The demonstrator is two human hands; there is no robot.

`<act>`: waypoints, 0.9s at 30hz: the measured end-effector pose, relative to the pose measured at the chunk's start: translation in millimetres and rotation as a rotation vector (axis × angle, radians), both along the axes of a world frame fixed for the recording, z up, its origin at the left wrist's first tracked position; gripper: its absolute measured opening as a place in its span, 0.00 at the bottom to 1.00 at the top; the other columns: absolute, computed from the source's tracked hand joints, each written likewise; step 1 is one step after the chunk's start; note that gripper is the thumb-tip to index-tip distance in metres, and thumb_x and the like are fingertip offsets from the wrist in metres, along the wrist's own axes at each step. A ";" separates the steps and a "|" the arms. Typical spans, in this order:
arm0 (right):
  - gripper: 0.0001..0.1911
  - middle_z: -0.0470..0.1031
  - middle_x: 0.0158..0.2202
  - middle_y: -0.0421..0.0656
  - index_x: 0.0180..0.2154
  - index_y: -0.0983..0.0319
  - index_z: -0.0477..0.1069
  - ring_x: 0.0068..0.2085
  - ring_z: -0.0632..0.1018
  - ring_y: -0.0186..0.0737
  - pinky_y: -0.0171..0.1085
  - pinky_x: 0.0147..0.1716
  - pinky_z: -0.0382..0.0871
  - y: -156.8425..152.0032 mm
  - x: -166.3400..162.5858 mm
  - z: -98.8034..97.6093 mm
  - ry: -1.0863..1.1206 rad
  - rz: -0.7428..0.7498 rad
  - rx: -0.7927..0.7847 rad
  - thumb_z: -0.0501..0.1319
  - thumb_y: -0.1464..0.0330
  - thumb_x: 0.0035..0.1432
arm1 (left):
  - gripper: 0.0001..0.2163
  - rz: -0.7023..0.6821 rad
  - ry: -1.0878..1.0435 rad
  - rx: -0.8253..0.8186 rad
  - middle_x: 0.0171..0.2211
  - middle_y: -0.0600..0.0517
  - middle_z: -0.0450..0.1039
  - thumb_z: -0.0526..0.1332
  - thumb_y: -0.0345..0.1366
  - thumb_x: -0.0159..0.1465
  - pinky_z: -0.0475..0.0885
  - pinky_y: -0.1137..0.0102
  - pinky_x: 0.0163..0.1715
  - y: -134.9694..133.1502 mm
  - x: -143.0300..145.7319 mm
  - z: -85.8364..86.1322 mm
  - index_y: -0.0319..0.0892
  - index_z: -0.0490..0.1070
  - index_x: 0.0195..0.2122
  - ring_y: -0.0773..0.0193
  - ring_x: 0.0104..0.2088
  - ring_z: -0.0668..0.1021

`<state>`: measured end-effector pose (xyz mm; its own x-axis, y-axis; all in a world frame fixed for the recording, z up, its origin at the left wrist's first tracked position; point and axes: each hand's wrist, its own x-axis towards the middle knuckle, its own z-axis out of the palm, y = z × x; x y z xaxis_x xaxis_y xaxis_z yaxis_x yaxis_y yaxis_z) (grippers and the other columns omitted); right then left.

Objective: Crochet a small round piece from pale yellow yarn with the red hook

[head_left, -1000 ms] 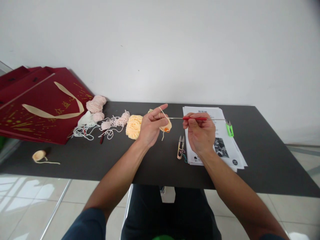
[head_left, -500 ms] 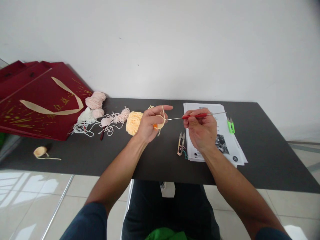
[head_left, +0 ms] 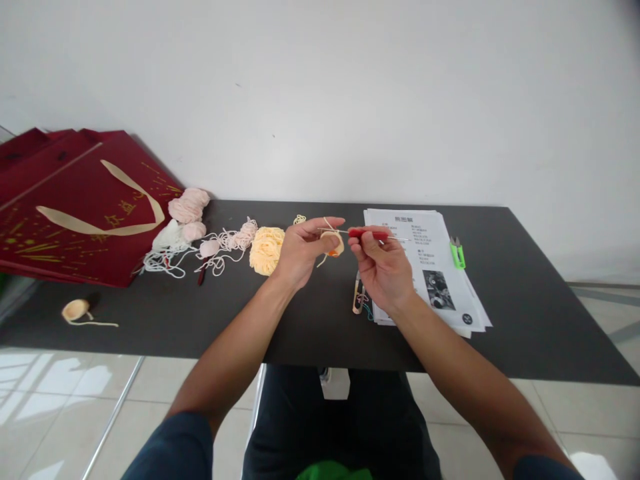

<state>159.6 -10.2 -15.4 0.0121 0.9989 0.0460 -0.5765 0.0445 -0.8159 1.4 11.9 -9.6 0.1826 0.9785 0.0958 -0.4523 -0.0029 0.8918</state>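
My left hand (head_left: 301, 252) pinches a small cream crochet piece (head_left: 338, 247) with an orange spot on it, and its index finger points right with yarn running over it. In my right hand (head_left: 384, 270) is a crochet hook (head_left: 367, 234) with a red handle, held between thumb and fingers. The hook's thin metal shaft reaches left to the top edge of the piece. A yellow yarn ball (head_left: 267, 251) lies just left of my left hand. Below my right hand, thread snips (head_left: 357, 297) rest on the table, partly hidden.
Printed sheets (head_left: 450, 313) lie under my right hand, with green snips (head_left: 457, 253) at their edge. Pink yarn (head_left: 189, 205) and white yarn (head_left: 170, 237) sit left by a dark red bag (head_left: 80, 193). A cream crocheted cup (head_left: 76, 310) lies on the dark table (head_left: 320, 333).
My right hand has moved left with the hook, closer to my left hand. The hook's tip now crosses the crochet piece, which shows more fully. More of the printed sheets is uncovered.
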 end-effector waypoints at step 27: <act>0.10 0.85 0.37 0.37 0.36 0.57 0.76 0.33 0.83 0.30 0.31 0.35 0.80 -2.1 -7.1 -1.9 0.001 -0.138 0.115 0.75 0.67 0.55 | 0.19 0.287 0.125 0.083 0.29 0.57 0.73 0.71 0.28 0.53 0.71 0.75 0.28 -11.2 15.9 -0.4 0.44 0.81 0.48 0.72 0.27 0.73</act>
<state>152.5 -12.3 -17.3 0.1483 0.9760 0.1596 -0.5590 0.2159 -0.8005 17.4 0.7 -9.9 -0.0841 0.9816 0.1717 -0.3094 -0.1895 0.9319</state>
